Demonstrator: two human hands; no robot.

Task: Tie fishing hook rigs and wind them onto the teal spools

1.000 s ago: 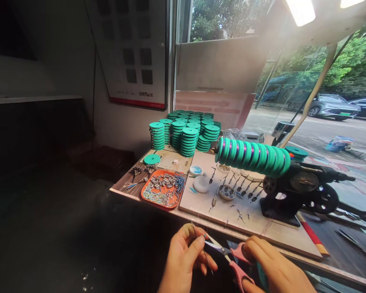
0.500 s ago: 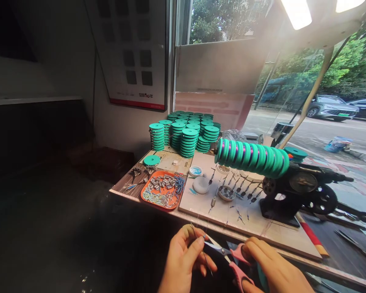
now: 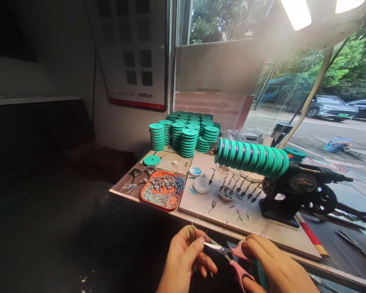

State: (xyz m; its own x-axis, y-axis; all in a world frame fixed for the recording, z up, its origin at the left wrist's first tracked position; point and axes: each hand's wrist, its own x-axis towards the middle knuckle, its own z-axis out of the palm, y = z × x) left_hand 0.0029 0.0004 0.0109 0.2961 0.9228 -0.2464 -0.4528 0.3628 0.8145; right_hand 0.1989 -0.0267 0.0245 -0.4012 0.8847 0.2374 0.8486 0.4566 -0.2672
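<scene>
Near the table's front edge, my left hand (image 3: 186, 254) is closed in a pinch on thin fishing line (image 3: 208, 264), with a short end hanging below the fingers. My right hand (image 3: 274, 264) grips pink-handled scissors (image 3: 222, 250), fingers in the loops. The scissor blades are parted, their tips right at my left thumb and forefinger, by a tiny dark piece on the line. Whether the blades touch the line I cannot tell. Beyond the hands, a pale board (image 3: 213, 219) carries small wire-and-weight rigs (image 3: 214, 201) and loose swivel-like pieces (image 3: 240, 215).
Stacks of green spools (image 3: 189, 142) stand at the back. An orange tray (image 3: 144, 197) of metal sinkers and small parts lies left. A black cranked winder (image 3: 305, 187) bears a row of green spools (image 3: 251, 156). Another pair of scissors (image 3: 354, 242) lies far right.
The scissors and my right hand have shifted very slightly, the blades staying by my left fingertips. My left hand keeps its pinch on the line in the same place.
</scene>
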